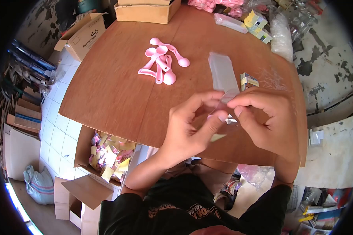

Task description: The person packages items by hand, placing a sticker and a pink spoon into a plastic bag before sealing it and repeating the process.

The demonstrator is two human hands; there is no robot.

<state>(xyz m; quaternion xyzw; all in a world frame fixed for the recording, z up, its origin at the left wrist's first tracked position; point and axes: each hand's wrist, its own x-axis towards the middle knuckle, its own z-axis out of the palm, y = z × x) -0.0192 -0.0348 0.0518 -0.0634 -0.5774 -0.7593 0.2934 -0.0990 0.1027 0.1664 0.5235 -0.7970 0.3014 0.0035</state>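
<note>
My left hand point(196, 127) is closed, thumb against fingers, on a small clear plastic bag point(226, 97) in front of my chest. A bit of pink shows at its fingertips, and a pale yellow slip of paper point(217, 137) sticks out below; how they sit with the bag is hidden. My right hand point(262, 117) pinches the bag's other side. Just beyond my hands lies a stack of clear plastic bags point(223, 72), with a small banded bundle of cards point(248, 81) to its right. Several pink measuring spoons point(161, 58) lie in a loose pile farther left.
The brown wooden table point(117, 90) has an open cardboard box point(143, 11) at its far edge. Plastic packs point(230, 23) and yellow card bundles point(257, 25) sit at the far right. Below the near left edge, a carton point(110, 152) holds packed pieces with yellow slips.
</note>
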